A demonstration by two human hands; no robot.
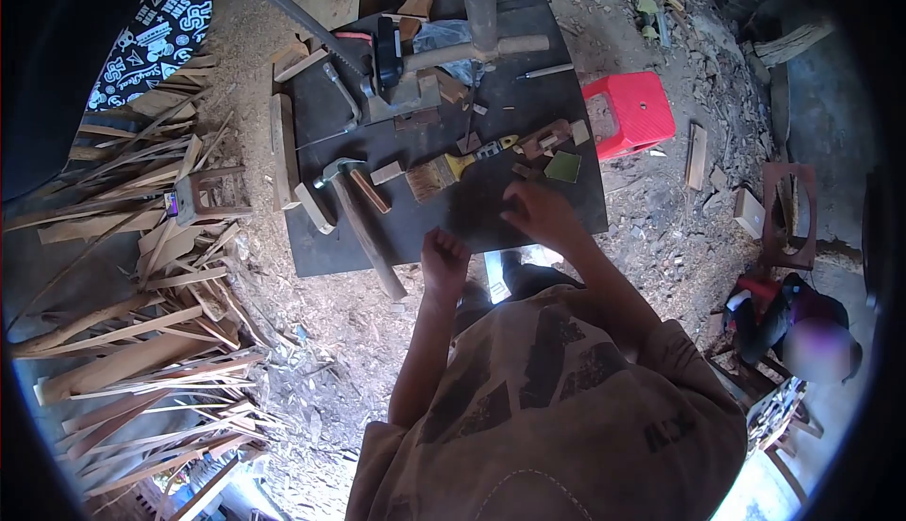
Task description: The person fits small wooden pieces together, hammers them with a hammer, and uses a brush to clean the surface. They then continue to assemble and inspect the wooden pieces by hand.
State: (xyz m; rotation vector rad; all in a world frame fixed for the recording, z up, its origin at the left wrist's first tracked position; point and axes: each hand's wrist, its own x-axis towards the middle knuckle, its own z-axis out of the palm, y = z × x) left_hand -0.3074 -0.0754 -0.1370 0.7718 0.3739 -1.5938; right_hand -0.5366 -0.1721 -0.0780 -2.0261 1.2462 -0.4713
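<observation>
Head view: two hands at the near edge of a dark desk (321,249).
Find left hand (444,261) at the desk edge, fingers curled shut; cannot tell whether anything lies inside. Find right hand (540,214) palm-down on the desk, fingertips hidden, grip impossible to tell. Note small wood offcut (522,171) just beyond the right hand, green sheet (563,166) beside it, paintbrush (439,175) and hammer (351,202) further left. Expect a light, stiff offcut; pinch by the long edges.
</observation>
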